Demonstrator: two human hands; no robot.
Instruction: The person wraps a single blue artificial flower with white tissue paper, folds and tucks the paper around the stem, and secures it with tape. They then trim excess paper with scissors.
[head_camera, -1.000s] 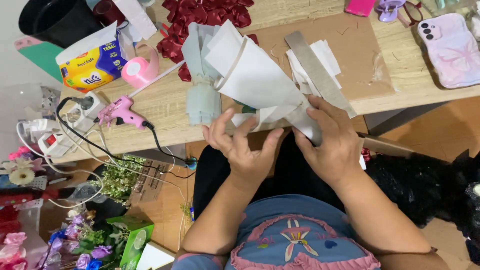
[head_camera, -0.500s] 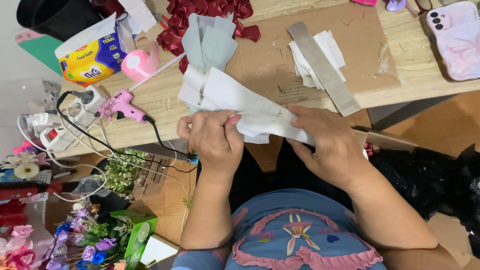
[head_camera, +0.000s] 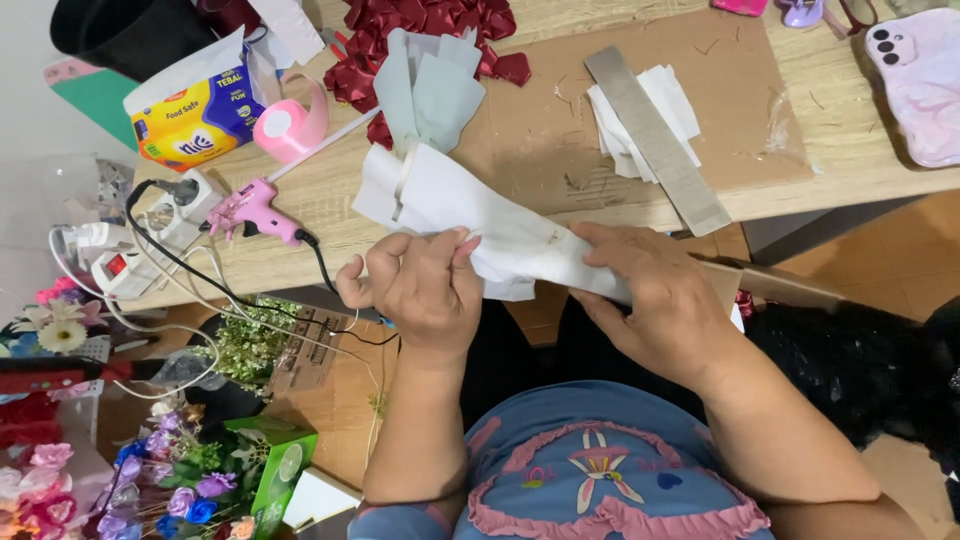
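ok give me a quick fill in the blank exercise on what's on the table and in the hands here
1. Both hands, the left hand and the right hand, hold a rolled sheet of ____ paper.
2. The glue gun lying on the wooden table is ____ in colour.
3. The long metal ruler lies across a stack of white sheets on a brown ____ mat.
4. The pile of petals behind the paper is dark ____.

Missing words: white; pink; cardboard; red

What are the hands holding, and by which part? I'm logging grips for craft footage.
Both grip a rolled white paper wrap: left hand at its middle, right hand around its narrow lower end.
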